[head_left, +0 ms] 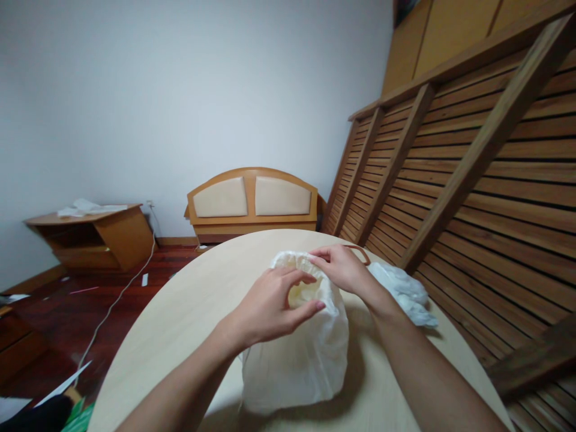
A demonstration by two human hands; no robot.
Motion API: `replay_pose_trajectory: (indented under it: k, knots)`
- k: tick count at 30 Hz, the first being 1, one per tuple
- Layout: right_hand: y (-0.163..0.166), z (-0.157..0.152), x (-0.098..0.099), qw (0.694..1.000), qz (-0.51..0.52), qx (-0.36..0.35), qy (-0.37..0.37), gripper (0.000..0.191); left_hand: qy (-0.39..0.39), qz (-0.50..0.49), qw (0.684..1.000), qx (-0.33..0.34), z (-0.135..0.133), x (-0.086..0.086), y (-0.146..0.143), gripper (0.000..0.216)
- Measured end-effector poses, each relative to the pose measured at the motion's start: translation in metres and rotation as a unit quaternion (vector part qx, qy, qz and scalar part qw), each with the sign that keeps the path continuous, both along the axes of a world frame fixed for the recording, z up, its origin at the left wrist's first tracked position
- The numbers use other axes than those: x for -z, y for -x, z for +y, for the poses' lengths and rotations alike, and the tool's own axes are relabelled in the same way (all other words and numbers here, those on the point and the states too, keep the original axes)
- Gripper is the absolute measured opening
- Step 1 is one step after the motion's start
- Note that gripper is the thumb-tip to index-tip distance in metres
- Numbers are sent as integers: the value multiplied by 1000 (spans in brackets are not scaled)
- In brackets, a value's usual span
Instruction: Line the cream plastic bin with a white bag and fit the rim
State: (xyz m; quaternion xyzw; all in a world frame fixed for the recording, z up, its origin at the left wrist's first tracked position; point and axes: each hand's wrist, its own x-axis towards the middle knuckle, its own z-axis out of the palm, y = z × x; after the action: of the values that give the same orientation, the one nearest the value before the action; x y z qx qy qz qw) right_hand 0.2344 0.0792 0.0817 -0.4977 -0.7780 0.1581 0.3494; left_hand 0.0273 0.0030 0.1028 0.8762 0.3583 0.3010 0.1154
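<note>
A white, soft bag (297,366) with a gathered rim stands upright on the round table (180,336). Its mouth faces up, and pale material shows inside. At the left of that mouth is my left hand (274,303), thumb and fingers spread apart over the opening. On the far right of the rim, my right hand (339,267) pinches the bag's edge between thumb and fingers. Just beyond my right hand, part of a brown loop (363,255) shows; the rest is hidden. To the right lies a crumpled pale plastic bag (405,294).
A slatted wooden panel (450,198) leans along the right side. Past the table stands a padded headboard (252,192). On the left, a wooden cabinet (108,240) carries white papers. A white cable (121,294) and scraps lie across the dark red floor.
</note>
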Motion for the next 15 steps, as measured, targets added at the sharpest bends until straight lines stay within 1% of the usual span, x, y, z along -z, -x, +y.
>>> replay_pose_trajectory:
  k: [2,4,5,9,11,15]
  knots:
    - [1,1,2,1000,-4,30,-2,28,-4,28,999,-20,-3,7,-7,48]
    - [2,2,3,998,-16,56,-4,28,-15,40,998,-35,-2,15,-12,54]
    - [3,2,4,997,-24,69,-5,27,-20,44,998,-37,-1,18,-14,53]
    - [6,3,6,992,-43,122,-4,26,-40,72,996,-34,10,29,-16,35]
    - [6,5,8,989,-43,139,-5,28,-51,88,994,-41,16,32,-15,33]
    - [4,6,10,989,-43,145,1,30,-62,89,993,-42,28,40,-11,34]
